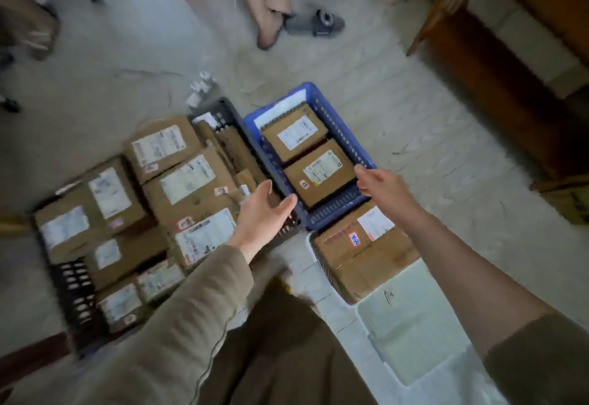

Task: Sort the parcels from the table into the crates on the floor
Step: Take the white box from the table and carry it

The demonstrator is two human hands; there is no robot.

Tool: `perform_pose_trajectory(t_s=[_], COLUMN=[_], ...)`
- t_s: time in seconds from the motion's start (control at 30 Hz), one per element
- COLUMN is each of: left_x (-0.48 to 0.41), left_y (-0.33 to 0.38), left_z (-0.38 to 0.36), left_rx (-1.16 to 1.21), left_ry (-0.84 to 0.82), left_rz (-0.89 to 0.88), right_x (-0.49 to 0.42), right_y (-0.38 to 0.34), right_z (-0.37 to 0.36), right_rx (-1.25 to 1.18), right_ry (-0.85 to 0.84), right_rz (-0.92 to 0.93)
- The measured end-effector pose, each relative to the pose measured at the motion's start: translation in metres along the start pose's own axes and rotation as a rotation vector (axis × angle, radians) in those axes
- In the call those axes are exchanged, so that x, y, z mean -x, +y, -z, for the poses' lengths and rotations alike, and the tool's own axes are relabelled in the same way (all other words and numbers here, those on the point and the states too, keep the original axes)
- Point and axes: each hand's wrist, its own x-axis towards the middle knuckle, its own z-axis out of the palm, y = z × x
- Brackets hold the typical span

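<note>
Parcel (319, 172) in blue crate (342, 130), between released left grip (261, 213) and right grip (382, 183), latter unclear

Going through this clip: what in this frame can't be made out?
1. Parcel labels: head view, print blurred and too small to read.
2. Right hand: its fingers hide whether it grips the blue crate's rim.
3. White crate: near end cut by the bottom edge.
4. Table: out of frame.

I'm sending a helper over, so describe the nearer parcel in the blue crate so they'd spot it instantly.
Find the blue crate on the floor. Two brown parcels lie inside; take the nearer parcel. Unlike the farther parcel, it has a small red-edged sticker beside its white label.
</note>
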Motion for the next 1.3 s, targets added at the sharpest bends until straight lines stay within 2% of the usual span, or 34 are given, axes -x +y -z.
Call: perform_pose_trajectory(t_s=[0.27,0.5,0.67,0.97,1.3], left_x=[0.140,0.270,0.370,0.546,0.673], left_y=[-0.013,-0.070,-0.128,-0.230,-0.303], left_z=[0.117,0.206,0.244,0.273,0.275], left_rx=[0.347,0.443,0.472,0.439,0.544], left_ry=[0.350,0.638,0.838,1.129,1.474], left_rz=[0.053,0.127,0.178,0.307,0.552], right_x=[0.096,0.202,0.300,0.469,0.601], right_y=[-0.155,-0.236,-0.266,-0.275,-0.275], right_z=[-0.057,-0.160,-0.245,-0.371,-0.487], right_rx=[0.177,0.352,0.508,0.637,0.740], right_ry=[-0.194,-0.415,-0.546,-0.730,-1.024], right_rz=[0.354,0.609,0.821,1.064,1.267])
